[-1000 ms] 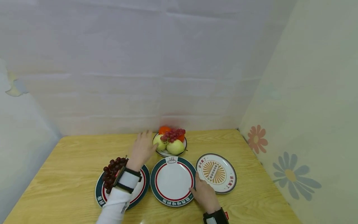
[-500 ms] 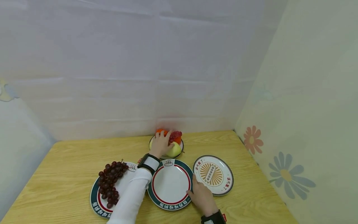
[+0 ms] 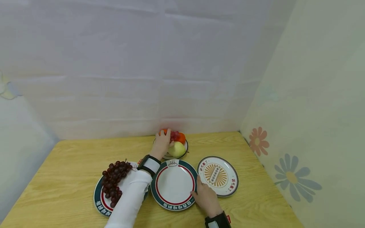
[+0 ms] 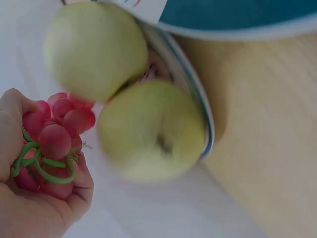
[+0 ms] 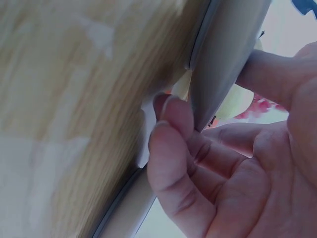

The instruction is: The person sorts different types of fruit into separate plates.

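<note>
My left hand (image 3: 161, 144) reaches over the small fruit plate (image 3: 186, 148) at the back of the table. Its fingers curl round a bunch of red grapes (image 4: 54, 141) with green stems, clear in the left wrist view. Two round yellow-green fruits (image 4: 151, 131) sit on the plate beside that hand; in the head view the hand hides one. Orange fruit (image 3: 181, 138) lies behind. At the near right, my right hand (image 3: 206, 198) pinches the rim of the middle green-rimmed plate (image 3: 174, 183), thumb above and fingers underneath in the right wrist view.
A second green-rimmed plate (image 3: 98, 198) at left carries a bunch of dark grapes (image 3: 114, 180); my left forearm passes over it. A white plate with a sunburst print (image 3: 218, 175) stands right of the middle plate. Walls (image 3: 171, 79) close off the table's back and sides.
My left hand has moved right from beside the fruit plate onto the fruit and has taken hold of the red grapes. The right hand has stayed at the middle plate's rim.
</note>
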Demonstrator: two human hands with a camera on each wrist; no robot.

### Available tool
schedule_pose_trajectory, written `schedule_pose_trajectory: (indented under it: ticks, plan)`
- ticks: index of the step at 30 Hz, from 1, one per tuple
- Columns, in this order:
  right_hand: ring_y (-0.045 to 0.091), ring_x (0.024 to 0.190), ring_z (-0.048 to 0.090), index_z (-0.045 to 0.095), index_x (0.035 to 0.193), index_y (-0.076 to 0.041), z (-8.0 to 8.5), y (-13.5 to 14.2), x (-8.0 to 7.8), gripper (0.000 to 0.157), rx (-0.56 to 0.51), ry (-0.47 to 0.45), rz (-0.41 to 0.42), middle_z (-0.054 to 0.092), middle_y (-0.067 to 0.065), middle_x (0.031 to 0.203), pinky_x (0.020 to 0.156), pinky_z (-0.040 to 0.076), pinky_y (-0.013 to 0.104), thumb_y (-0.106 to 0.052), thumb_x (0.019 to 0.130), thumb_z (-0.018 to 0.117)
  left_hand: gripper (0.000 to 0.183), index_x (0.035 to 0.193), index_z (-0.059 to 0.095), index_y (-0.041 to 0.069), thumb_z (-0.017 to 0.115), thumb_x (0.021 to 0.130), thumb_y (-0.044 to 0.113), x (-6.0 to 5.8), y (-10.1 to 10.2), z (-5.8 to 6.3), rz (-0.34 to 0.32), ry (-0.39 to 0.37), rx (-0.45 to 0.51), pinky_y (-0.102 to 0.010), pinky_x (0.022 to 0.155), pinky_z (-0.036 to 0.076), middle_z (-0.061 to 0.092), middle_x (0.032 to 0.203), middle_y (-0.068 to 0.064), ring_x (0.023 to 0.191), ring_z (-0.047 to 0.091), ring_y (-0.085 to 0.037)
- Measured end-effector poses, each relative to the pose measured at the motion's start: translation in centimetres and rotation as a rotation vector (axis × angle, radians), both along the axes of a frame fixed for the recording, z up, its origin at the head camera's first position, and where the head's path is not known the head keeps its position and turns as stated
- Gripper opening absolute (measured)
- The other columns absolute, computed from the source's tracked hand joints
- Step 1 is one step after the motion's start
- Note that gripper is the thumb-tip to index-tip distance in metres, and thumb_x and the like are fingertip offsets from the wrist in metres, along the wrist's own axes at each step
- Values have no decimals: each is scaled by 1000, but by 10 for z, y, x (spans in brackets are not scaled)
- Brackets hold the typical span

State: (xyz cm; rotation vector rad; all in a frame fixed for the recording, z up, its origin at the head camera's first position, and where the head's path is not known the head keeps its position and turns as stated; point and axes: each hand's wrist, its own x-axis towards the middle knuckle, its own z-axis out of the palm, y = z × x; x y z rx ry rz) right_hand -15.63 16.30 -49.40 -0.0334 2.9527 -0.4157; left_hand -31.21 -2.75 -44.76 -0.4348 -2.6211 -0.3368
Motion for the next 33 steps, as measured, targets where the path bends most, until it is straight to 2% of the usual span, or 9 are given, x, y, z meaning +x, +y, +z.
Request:
schedule_pose_trajectory:
  ticks: [5,10,13,16,20,23,26,29,33]
  plan:
    - [22,73,64,38,136,6,0,2,-3,71,-7,2,-4,68,21,96,63,54,40,-30,82,68,52,115,48,-3,74,77,23,22,-22,16,7,137,24,-42,71,41,58,88,-23,83,52,-34]
    - [14,62,58,38,136,7,-2,4,-6,72,-18,5,-7,68,18,87,56,52,36,-29,83,68,53,114,50,-3,75,76,23,60,-47,23,51,143,61,-40,66,39,56,90,-25,77,50,-35]
    - [16,64,61,38,136,8,-3,4,-7,72,-23,14,-5,68,20,89,57,52,37,-29,82,68,52,113,50,-2,76,75,23,85,-64,16,80,143,77,-34,54,43,55,88,-24,68,47,-32]
    - [21,71,64,39,135,8,-4,3,-8,72,-22,11,-5,68,21,93,61,54,40,-29,82,69,53,113,51,-3,77,75,24,107,-79,4,123,126,83,-31,41,45,54,89,-25,64,46,-32]
    - [26,78,66,39,135,8,-4,2,-7,72,-19,8,-2,67,23,99,65,54,42,-29,82,69,58,109,51,-7,81,69,23,130,-92,-12,182,103,52,-35,41,47,52,89,-28,65,47,-36]
    - [28,80,66,39,135,8,-4,2,-6,71,-19,20,4,67,23,100,65,53,42,-29,82,69,58,104,49,-6,82,65,22,141,-96,-22,211,48,29,-35,40,46,50,88,-27,65,46,-36]
    - [27,77,66,40,134,9,-4,2,-6,71,-16,42,13,67,23,98,63,53,41,-29,81,69,57,105,47,-4,81,66,20,147,-96,-28,235,-68,29,-35,37,47,48,89,-24,66,47,-35]
    - [26,74,65,41,134,9,-4,3,-6,71,-11,56,15,68,22,95,61,53,40,-29,81,69,59,111,47,-2,80,68,22,151,-97,-29,254,-203,8,-41,42,51,50,94,-24,71,50,-36]
    - [23,70,64,40,134,8,-3,2,-6,71,-2,46,14,68,21,90,59,52,39,-30,81,69,60,115,50,1,80,69,26,153,-98,-29,260,-312,-55,-48,52,52,56,101,-25,79,54,-38]
